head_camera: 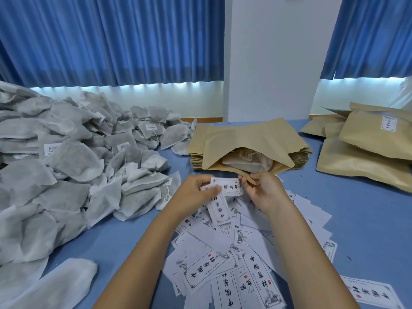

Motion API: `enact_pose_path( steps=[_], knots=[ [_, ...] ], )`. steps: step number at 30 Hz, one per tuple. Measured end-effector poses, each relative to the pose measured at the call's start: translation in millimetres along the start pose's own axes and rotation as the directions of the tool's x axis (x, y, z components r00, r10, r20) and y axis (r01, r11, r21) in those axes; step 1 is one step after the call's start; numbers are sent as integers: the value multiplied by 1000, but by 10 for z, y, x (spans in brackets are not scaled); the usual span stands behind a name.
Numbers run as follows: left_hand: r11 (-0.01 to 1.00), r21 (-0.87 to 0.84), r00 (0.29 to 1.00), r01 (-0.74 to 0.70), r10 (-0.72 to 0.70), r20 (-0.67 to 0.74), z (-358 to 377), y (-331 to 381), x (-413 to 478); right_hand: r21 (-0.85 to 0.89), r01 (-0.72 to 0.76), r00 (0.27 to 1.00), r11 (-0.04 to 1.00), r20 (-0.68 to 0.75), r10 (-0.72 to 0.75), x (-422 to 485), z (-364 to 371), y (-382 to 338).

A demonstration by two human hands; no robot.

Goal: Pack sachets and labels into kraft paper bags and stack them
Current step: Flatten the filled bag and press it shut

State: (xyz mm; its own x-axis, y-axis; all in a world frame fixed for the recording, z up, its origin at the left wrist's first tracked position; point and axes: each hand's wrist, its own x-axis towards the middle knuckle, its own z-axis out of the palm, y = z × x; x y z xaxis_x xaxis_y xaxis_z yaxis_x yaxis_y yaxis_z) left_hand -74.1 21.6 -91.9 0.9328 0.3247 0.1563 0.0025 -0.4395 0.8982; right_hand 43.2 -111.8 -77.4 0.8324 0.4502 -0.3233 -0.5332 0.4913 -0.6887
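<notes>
Labels (223, 270) strew the table (361, 219); left grip (198, 192) pinches a label (227, 186), right grip (263, 192) pinches the bag (245, 139) open, sachet (247, 163) already inside, few packed bags (365, 157) stacked, big heap (66, 163) waiting.

Both my bare forearms reach forward from the near edge and draw in toward each other. My left hand (197, 192) lies back up, its fingers curled, thumb and fingertips pinching a label (229, 186) by its left end. My right hand (263, 190) sits just beside it, wrist bent slightly inward, fingers curled and pinching the near lip of the kraft bag (245, 139). The two hands are close together; whether my right fingertips touch the label I cannot tell.
</notes>
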Motion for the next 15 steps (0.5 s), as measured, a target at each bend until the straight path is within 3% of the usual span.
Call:
enact_pose_path(
  steps=[10,15],
  knots=[
    [977,-98,981,190,-191,-5,2,-42,59,-17,-6,1000,1000,4,6,-2,-8,-10],
    [961,-208,982,181,-187,-13,-27,-12,38,-24,-2,1000,1000,23,3,8,-27,-7]
  ],
)
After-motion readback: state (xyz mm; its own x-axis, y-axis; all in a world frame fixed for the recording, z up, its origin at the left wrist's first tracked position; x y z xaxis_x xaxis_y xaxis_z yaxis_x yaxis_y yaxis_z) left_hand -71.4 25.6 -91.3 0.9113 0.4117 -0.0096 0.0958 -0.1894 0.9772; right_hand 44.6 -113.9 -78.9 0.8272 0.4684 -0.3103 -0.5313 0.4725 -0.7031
